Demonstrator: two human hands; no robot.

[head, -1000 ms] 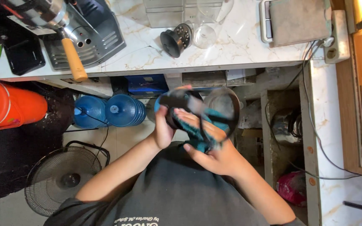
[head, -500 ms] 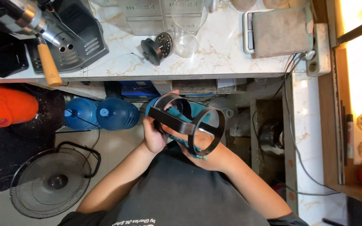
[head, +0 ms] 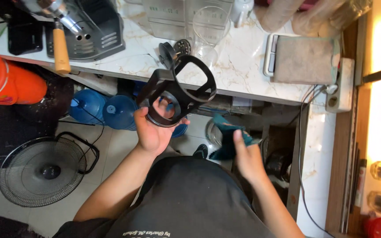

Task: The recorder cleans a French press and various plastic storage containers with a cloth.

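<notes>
My left hand [head: 151, 132] grips the round base of a black open-frame holder [head: 179, 90] and holds it up in front of the marble counter [head: 239, 72]. My right hand [head: 247, 159] sits lower and to the right, closed on a crumpled teal cloth [head: 226, 136]. The cloth and the holder are apart. On the counter just beyond the holder stand a clear glass beaker [head: 208, 33] and a small black round filter part [head: 173, 49].
A coffee machine with a wooden-handled portafilter [head: 61, 48] stands at the counter's left, a grey mat on a tray [head: 303, 59] at its right. Below are an orange container [head: 9, 83], blue water bottles [head: 104, 110], a floor fan [head: 45, 169] and a power strip [head: 340, 86].
My hands have separated: the left lifted the black holder up toward the counter, while the right drew the teal cloth away and down to the right.
</notes>
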